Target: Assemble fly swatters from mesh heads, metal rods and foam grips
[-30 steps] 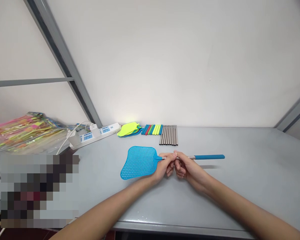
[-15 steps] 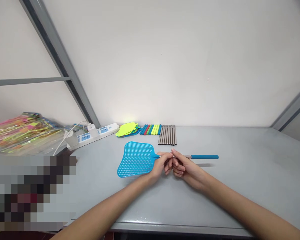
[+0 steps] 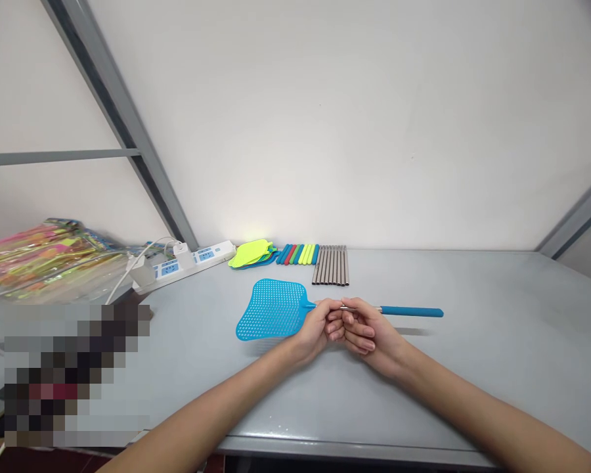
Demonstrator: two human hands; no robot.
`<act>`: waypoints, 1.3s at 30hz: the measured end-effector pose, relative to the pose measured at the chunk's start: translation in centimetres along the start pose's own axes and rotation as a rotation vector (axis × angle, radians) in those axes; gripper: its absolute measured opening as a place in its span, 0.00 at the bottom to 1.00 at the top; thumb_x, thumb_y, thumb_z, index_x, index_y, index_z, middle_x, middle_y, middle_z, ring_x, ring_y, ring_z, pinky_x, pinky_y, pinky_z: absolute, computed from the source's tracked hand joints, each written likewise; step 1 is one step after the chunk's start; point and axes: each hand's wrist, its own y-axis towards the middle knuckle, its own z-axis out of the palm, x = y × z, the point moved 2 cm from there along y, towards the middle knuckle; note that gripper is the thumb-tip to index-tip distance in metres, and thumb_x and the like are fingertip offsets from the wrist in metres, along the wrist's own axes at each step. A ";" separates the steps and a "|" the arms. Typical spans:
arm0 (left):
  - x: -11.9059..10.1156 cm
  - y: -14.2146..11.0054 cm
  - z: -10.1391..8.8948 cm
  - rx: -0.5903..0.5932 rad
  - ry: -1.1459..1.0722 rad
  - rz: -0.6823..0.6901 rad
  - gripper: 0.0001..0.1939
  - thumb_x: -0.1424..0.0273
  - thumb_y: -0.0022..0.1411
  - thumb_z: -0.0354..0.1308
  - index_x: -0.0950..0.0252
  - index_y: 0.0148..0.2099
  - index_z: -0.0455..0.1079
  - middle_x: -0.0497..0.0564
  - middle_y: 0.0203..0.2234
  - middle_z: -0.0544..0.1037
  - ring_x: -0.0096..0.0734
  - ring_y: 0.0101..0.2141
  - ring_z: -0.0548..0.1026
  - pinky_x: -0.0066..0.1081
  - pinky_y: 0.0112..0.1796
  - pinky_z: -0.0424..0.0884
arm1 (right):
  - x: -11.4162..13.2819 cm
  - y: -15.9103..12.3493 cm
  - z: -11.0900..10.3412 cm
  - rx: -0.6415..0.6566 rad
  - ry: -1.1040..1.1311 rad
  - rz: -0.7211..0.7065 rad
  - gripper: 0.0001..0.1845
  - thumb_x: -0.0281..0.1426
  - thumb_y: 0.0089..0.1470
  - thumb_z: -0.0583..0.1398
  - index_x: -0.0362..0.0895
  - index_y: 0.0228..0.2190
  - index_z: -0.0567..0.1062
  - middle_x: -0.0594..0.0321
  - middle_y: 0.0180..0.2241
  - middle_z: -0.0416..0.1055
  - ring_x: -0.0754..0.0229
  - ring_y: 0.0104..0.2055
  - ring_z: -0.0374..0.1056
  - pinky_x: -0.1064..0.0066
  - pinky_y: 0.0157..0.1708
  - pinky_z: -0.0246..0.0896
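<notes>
A fly swatter (image 3: 273,310) is held level above the table, its blue perforated head to the left and its blue grip (image 3: 412,311) to the right. My left hand (image 3: 321,323) is closed on the metal rod near the swatter head. Close beside it, my right hand (image 3: 367,328) pinches the same rod short of the grip, its lower fingers curled below. A short stretch of bare rod shows between the two thumbs. The fingers hide the rest of the rod's middle.
At the table's back lie a stack of swatter heads (image 3: 250,253), a row of coloured grips (image 3: 298,254) and several metal tubes (image 3: 330,265). A white power strip (image 3: 182,266) with plugs and cable stands left, near plastic-wrapped packs (image 3: 39,263). The lower left is pixelated.
Both hands stay on the rod. The right hand's fingers have shifted and spread a little under it, and the swatter's head has tipped slightly flatter.
</notes>
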 end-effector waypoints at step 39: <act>-1.0 -0.4 1.8 -0.074 -0.203 -0.079 0.15 0.69 0.51 0.45 0.64 0.16 0.46 0.41 0.09 0.52 0.17 0.14 0.54 0.24 0.22 0.55 | 0.2 -0.5 1.0 -0.254 0.234 -0.209 0.17 0.28 0.42 0.52 0.39 0.07 0.64 0.73 0.02 0.46 0.75 0.02 0.39 0.83 0.01 0.33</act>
